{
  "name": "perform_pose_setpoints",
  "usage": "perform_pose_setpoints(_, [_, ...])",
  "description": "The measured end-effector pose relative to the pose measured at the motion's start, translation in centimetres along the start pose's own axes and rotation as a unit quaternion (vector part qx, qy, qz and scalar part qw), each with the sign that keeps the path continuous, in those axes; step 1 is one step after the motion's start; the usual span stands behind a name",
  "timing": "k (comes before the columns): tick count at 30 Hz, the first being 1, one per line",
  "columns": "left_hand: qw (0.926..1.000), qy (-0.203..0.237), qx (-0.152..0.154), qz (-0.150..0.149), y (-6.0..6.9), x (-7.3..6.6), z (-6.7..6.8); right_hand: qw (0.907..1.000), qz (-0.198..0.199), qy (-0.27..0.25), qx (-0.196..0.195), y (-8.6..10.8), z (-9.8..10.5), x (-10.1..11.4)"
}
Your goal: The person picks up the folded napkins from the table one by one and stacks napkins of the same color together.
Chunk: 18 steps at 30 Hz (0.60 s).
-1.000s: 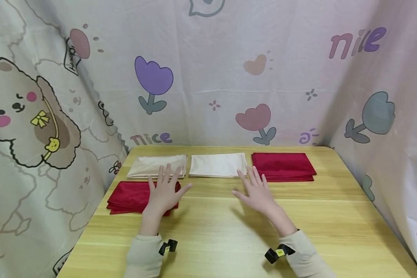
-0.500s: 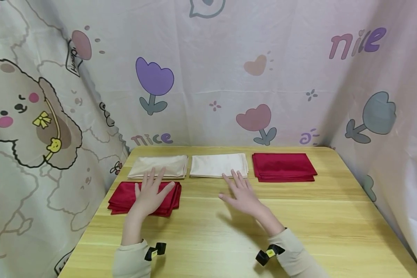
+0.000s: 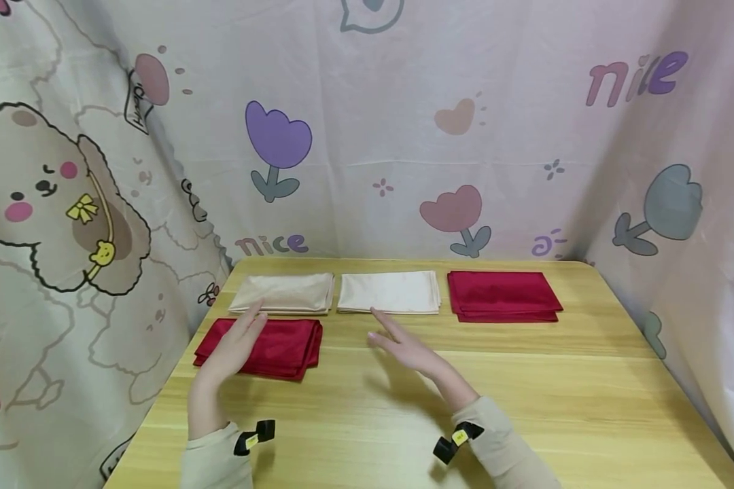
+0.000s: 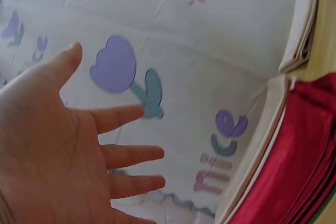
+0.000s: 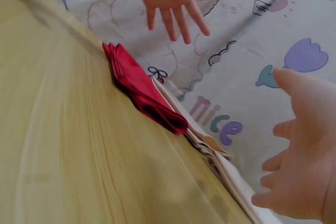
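Observation:
My left hand (image 3: 234,346) hovers over the left part of a folded red cloth stack (image 3: 281,350), its fingers straight and spread in the left wrist view, holding nothing. My right hand (image 3: 406,348) is held above the table with straight fingers, just in front of a folded white cloth (image 3: 390,292), and holds nothing. Behind the red stack lies a folded cream cloth (image 3: 287,292); the left fingertips overlap its front edge in the head view. A second folded red cloth (image 3: 504,293) lies at the back right, apart from both hands.
The wooden table (image 3: 526,401) reaches toward the viewer, with bare wood right of my right hand. A printed curtain (image 3: 367,136) hangs behind it and along both sides. Each wrist wears a small black camera (image 3: 257,438) on a strap.
Both hands have moved left; the left went from the red stack's right part to its left part. In the head view both hands have turned more edge-on. The cloths stay in place.

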<state>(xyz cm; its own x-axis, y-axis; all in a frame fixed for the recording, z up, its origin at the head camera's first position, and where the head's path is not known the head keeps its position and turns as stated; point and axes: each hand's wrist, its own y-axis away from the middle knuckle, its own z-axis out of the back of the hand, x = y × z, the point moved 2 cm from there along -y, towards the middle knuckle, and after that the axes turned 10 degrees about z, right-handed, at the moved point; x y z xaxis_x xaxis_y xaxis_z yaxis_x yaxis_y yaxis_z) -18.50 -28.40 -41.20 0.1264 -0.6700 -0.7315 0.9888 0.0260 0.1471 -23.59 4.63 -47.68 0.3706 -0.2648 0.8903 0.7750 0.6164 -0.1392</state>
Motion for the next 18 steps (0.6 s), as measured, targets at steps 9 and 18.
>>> perform_pose_setpoints(9, [0.9936, 0.110, 0.010, 0.020, 0.7, 2.7, 2.8, 0.9760, -0.037, -0.215, 0.009, -1.5, -1.8, -0.7])
perform_pose_setpoints(18, [0.9859, 0.142, 0.012, 0.087, 0.8, 6.2, 4.6, 0.9033, -0.069, -0.422, 0.030, -2.9, -4.5, -0.5])
